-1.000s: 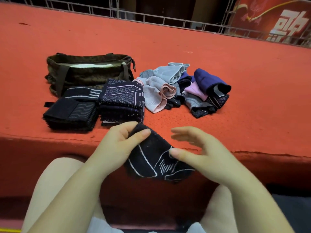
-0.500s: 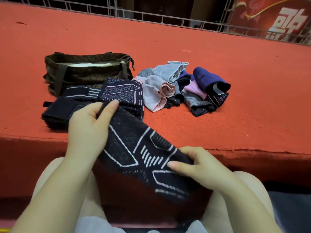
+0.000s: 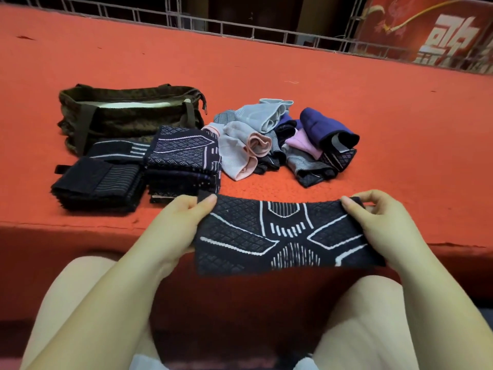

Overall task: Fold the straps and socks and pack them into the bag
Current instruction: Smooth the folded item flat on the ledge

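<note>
Dark patterned strap (image 3: 288, 236) held stretched flat between both hands, over the near edge of the red carpeted platform (image 3: 346, 102).
Left hand (image 3: 176, 225) pinches its left end, thumb on top; right hand (image 3: 378, 225) pinches its right end. Folded dark straps (image 3: 184, 158) and olive bag (image 3: 128, 113) lie beyond the left hand; unfolded sock pile (image 3: 282, 140) beyond centre.

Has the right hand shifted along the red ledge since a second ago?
Yes. The right hand went rightward and now pinches the dark patterned strap's end, below the unfolded sock pile.
</note>
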